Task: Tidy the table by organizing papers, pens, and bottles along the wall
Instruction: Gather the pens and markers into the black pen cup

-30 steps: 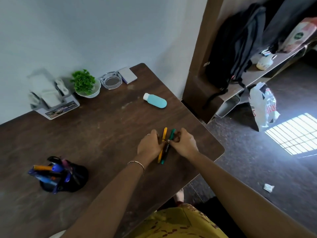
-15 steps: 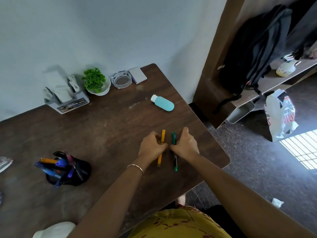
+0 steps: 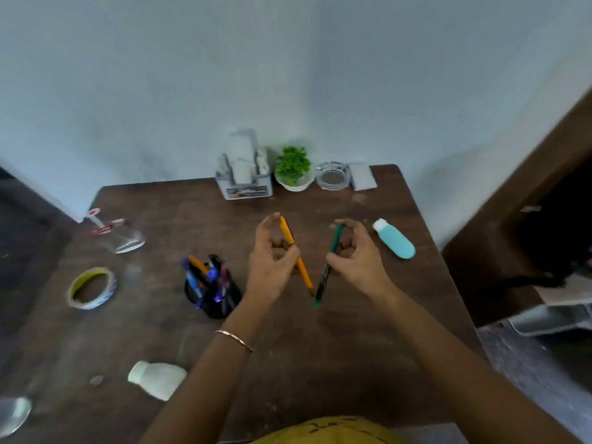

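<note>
Left hand (image 3: 272,261) pinches slim orange pen (image 3: 296,255), right hand (image 3: 355,259) pinches slim green pen (image 3: 327,265), both lifted above brown wooden table (image 3: 336,347), tips angled together. Black mesh pen holder (image 3: 213,291) just left of left hand; teal oval bottle (image 3: 396,240) right of right hand.

Brown table (image 3: 352,354), paper holder (image 3: 244,184), potted plant (image 3: 293,169), ashtray (image 3: 332,176), white card (image 3: 362,176) along the wall (image 3: 288,75), teal bottle (image 3: 395,240), white bottle (image 3: 157,379), clear bottle (image 3: 115,233) lying down, pen cup (image 3: 213,291), tape roll (image 3: 91,288).
</note>
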Tool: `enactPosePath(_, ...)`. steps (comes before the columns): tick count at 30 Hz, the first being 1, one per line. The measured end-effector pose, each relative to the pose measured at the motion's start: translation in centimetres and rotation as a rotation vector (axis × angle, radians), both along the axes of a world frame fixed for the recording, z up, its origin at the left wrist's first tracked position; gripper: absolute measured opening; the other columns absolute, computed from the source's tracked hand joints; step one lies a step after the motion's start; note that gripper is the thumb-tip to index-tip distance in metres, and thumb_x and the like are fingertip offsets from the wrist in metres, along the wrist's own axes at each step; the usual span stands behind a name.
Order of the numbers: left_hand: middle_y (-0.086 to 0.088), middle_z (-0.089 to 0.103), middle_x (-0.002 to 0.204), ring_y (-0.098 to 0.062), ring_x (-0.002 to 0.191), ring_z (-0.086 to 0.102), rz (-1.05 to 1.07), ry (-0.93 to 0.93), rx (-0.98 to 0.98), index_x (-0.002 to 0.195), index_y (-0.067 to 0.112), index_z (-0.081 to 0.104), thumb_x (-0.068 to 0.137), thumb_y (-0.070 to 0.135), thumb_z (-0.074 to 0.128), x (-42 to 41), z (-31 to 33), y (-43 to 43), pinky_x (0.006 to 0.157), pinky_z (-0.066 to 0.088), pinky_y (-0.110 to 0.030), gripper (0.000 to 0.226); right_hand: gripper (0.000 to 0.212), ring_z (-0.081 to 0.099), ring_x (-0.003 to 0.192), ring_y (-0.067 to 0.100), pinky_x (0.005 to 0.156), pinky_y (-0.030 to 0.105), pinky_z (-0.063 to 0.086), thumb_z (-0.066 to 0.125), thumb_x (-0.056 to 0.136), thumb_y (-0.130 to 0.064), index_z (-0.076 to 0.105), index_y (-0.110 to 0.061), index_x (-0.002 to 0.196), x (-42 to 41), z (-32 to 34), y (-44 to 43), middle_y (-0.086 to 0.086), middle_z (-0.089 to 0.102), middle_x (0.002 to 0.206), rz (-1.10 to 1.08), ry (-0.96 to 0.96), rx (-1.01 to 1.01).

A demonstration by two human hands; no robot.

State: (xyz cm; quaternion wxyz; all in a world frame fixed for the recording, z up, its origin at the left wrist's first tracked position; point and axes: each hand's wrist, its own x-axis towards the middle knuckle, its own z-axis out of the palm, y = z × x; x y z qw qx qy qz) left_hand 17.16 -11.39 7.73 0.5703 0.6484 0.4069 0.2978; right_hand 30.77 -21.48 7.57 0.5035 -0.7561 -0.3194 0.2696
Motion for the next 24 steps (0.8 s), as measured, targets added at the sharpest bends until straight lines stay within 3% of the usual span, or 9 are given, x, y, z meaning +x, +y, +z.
enactPosePath(3,-0.003,0.056,0.086,-0.025,0.069,0.063,0.175,-0.058,0.167,0.127,0.041,0.039,0.084,0.001,0.060,-3.7,2.4,1.8,0.063,0.059,-0.038,0.062,0.060,0.059,0.061,0.003,0.067,0.029,0.057,0.073,0.073,-0.007,0.049,-0.029,0.123,-2.3,1.8,3.9,-0.004,0.057,0.083,0.101,-0.036,0.121)
enactPosePath(7,-0.003,0.058,0.091,-0.022,0.070,0.064,0.451,-0.116,0.288,0.112,0.055,0.036,0.083,0.002,0.059,-9.2,4.3,3.3,0.066,0.057,-0.039,0.065,0.062,0.065,0.062,0.010,0.064,0.021,0.054,0.073,0.073,-0.003,0.047,-0.026,0.125,-6.3,2.8,7.8,-0.001,0.059,0.090,0.235,-0.060,0.249)
enactPosePath(12,-0.012,0.056,0.094,-0.028,0.071,0.066,0.638,-0.109,0.353,0.118,0.038,0.033,0.085,-0.001,0.056,-14.3,4.1,4.1,0.069,0.060,-0.044,0.056,0.062,0.068,0.074,0.006,0.066,0.019,0.055,0.074,0.076,-0.007,0.047,-0.034,0.125,-9.6,3.0,9.7,-0.003,0.063,0.093,0.406,-0.145,0.311)
enactPosePath(17,-0.010,0.058,0.095,-0.017,0.069,0.067,0.587,0.029,0.377,0.105,0.056,0.032,0.087,0.004,0.059,-15.7,2.7,3.9,0.066,0.060,-0.034,0.061,0.059,0.065,0.081,0.006,0.076,0.024,0.058,0.072,0.080,-0.004,0.049,-0.027,0.129,-11.3,2.1,10.2,-0.003,0.062,0.094,0.505,-0.279,0.346)
enactPosePath(19,-0.005,0.059,0.093,-0.012,0.072,0.066,0.527,0.104,0.366,0.110,0.053,0.032,0.087,0.008,0.059,-15.7,1.9,3.9,0.066,0.058,-0.030,0.057,0.059,0.065,0.084,0.007,0.078,0.026,0.058,0.071,0.081,-0.003,0.049,-0.026,0.132,-11.6,1.8,10.4,-0.003,0.063,0.099,0.535,-0.338,0.356)
enactPosePath(24,0.016,0.058,0.090,-0.006,0.080,0.063,0.368,0.295,0.388,0.118,0.036,0.034,0.090,0.012,0.058,-15.4,0.3,3.7,0.076,0.056,-0.040,0.044,0.058,0.065,0.089,0.007,0.080,0.030,0.058,0.069,0.083,-0.004,0.048,-0.030,0.131,-11.9,0.7,10.6,-0.005,0.063,0.105,0.578,-0.429,0.339)
